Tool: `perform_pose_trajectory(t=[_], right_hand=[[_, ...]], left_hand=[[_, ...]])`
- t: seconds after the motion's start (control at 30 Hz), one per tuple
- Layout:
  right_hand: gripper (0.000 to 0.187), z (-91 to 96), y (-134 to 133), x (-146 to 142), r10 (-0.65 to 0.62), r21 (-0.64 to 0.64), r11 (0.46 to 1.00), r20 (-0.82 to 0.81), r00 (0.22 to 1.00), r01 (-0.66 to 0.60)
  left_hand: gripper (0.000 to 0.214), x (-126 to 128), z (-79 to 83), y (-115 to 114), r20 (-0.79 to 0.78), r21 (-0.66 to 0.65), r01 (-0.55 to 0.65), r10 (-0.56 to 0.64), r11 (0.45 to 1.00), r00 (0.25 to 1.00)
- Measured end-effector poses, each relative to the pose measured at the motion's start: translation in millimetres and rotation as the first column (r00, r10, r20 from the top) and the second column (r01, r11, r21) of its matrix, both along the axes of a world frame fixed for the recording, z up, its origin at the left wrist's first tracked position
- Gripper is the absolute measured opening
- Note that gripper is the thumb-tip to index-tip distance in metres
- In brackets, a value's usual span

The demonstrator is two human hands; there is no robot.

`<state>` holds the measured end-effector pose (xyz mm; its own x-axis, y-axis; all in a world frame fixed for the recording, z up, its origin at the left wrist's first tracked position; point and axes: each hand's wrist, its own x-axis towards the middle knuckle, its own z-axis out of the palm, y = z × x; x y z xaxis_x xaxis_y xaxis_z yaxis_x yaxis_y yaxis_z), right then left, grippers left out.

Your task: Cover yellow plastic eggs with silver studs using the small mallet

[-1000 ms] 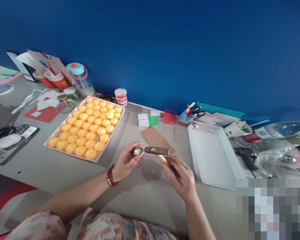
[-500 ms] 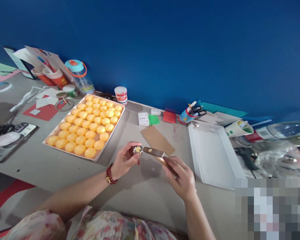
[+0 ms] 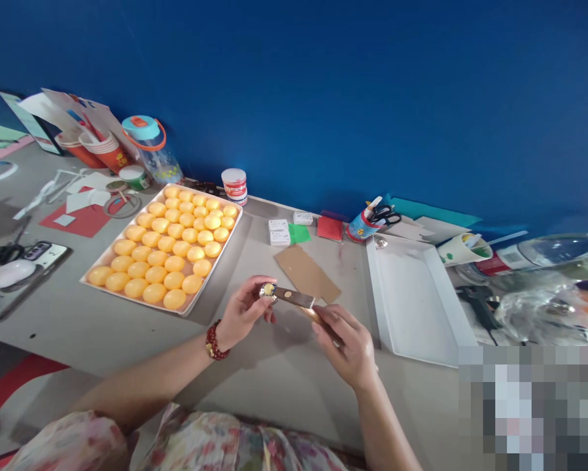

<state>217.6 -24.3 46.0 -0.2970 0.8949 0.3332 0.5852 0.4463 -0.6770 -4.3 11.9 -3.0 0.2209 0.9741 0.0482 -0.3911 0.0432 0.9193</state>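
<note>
My left hand (image 3: 247, 309) is closed around a small shiny silver bell-like ball (image 3: 267, 292) with a pale yellow patch on its upper side; its exact kind is unclear. My right hand (image 3: 346, 343) grips the wooden handle of a hammer (image 3: 294, 298). The narrow end of the hammer's head meets the silver ball or lies right at its edge. Both hands are raised above the grey table, just in front of a piece of brown cardboard (image 3: 307, 273).
On the left lies a shallow box (image 3: 198, 302) of orange balls. A white tray (image 3: 416, 307) stands to the right, with a silver ball (image 3: 380, 242) in its far corner. Behind the hands are small white boxes (image 3: 278, 232). A glue gun (image 3: 477, 307) lies beyond the tray.
The hammer head has shifted left and now reaches the silver ball, closing the small gap between them. My right hand has moved slightly left with it. The camera view has shifted a little.
</note>
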Motion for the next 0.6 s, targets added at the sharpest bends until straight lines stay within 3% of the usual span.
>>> perform_pose_trajectory(t=[0.33,0.6], right_hand=[[0.027,-4.2,-1.2,4.3,-0.060,0.011,0.998,-0.086,0.995,0.061],[0.029,-3.1,-1.7,-1.8,0.019,-0.003,1.000,-0.036,0.999,-0.020]], left_hand=[[0.036,-0.6,-0.9,-0.7,-0.051,0.168,-0.035,0.044,0.985,0.998],[0.039,0.3,3.2,-1.9,-0.109,0.147,0.013,0.003,0.989,0.994]])
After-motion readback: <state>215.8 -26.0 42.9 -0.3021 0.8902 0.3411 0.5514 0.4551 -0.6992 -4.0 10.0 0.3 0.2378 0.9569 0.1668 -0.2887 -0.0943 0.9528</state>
